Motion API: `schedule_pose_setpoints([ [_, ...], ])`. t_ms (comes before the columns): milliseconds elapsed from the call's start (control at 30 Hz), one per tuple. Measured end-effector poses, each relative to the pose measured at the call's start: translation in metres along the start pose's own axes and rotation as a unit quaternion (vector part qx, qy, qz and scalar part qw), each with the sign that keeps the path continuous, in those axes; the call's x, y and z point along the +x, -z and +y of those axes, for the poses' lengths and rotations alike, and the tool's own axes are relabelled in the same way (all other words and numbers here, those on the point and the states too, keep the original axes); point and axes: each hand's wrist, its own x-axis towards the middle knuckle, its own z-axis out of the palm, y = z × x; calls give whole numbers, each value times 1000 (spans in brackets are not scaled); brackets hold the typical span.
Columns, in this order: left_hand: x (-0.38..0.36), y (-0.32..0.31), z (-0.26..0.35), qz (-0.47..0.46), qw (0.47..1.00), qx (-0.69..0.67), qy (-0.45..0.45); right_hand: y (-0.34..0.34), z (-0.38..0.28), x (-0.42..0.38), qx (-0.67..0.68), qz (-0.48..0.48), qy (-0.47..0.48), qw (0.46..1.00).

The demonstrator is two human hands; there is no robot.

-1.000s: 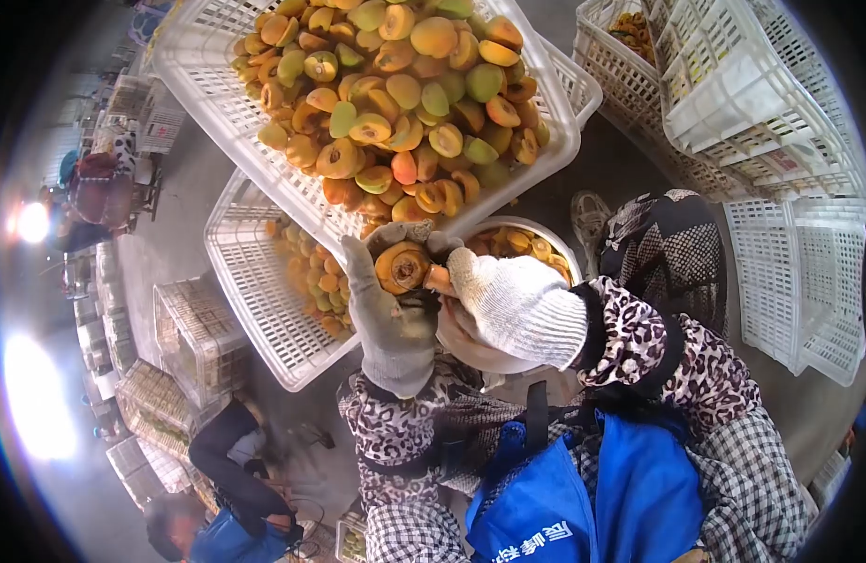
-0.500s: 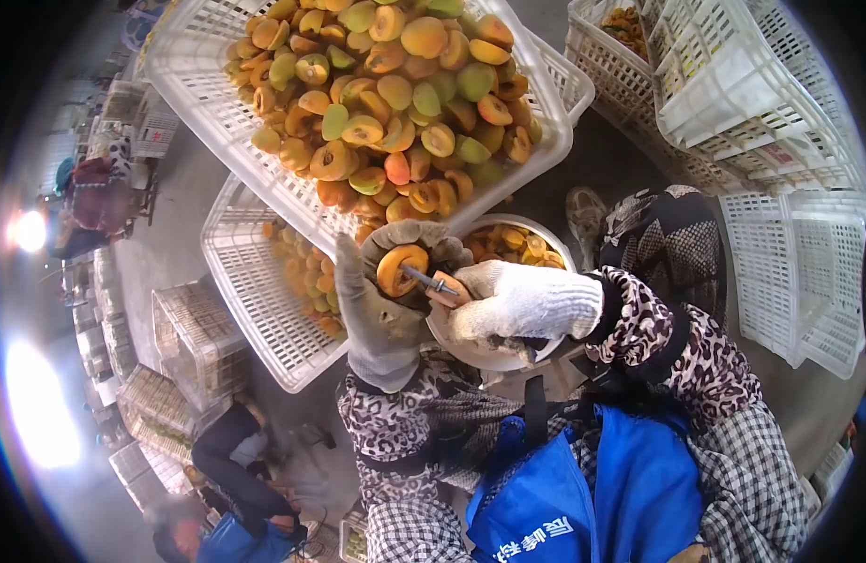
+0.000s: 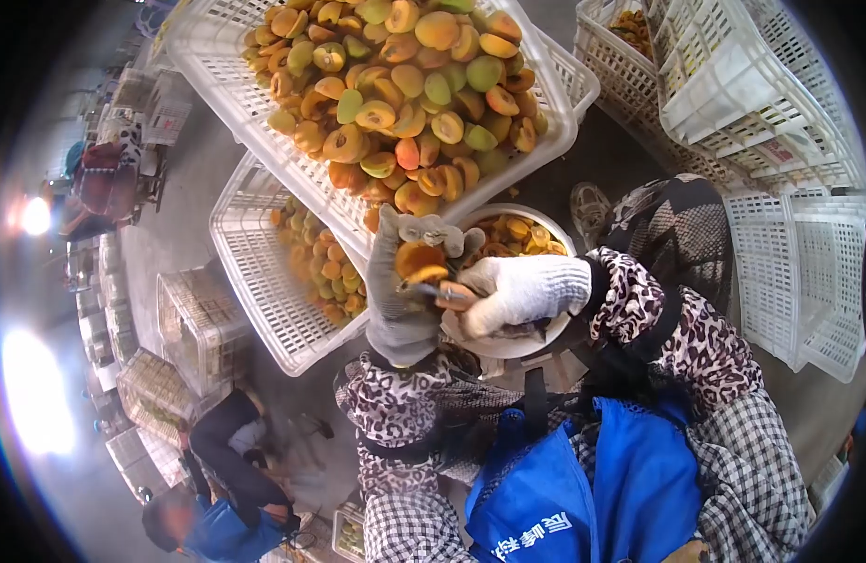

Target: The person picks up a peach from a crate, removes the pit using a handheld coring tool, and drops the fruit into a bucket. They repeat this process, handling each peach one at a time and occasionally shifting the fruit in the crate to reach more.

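The left hand (image 3: pixel 402 298), in a grey knit glove, holds a round orange fruit (image 3: pixel 417 261) up in front of the body, with its fingers (image 3: pixel 431 232) curled around the fruit. The right hand (image 3: pixel 517 291), in a white knit glove, is closed on a small knife with an orange handle (image 3: pixel 440 294), and the blade touches the bottom of the fruit. Just behind the hands sits a round white bowl (image 3: pixel 555 330) with orange fruit pieces in it. Above it a big white plastic crate (image 3: pixel 228 89) is piled high with orange and green fruits. A second white crate (image 3: pixel 255 272) lies lower on the left, with fewer fruits inside. Empty-looking white crates (image 3: pixel 780 244) stand on the right.
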Motion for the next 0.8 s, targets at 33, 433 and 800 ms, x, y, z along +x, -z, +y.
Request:
schedule_pose_setpoints([
  [33,-1,11,4,-92,993,-73,24,2,0,-2,-1,-2,0,1000],
  [433,31,45,29,163,516,784,-306,47,79,-38,-744,237,-84,619],
  [800,30,30,28,-2,953,242,-185,29,33,-20,-511,393,143,751],
])
